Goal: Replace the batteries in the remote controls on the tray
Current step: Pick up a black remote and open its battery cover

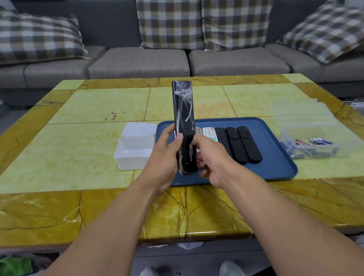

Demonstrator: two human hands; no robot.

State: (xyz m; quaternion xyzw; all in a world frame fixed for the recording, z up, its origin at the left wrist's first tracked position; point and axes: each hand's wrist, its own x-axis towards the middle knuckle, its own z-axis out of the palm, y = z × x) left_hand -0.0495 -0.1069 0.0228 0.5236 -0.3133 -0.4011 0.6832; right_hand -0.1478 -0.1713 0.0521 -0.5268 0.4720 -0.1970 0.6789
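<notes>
Long black remote (184, 114) held upright above blue tray (278, 167); left hand (167, 160) gripping its lower body; right hand (211, 159) curled at its bottom end, thumb on open compartment; more remotes (239, 144) lying on tray.

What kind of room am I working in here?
Most likely a home living room: a grey sofa with plaid cushions stands behind a low marble-patterned table.

Grey sofa (139, 62), plaid cushions (170, 15), marble table (48, 214)

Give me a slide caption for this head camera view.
Both hands hold a black remote upright above the blue tray.
</notes>
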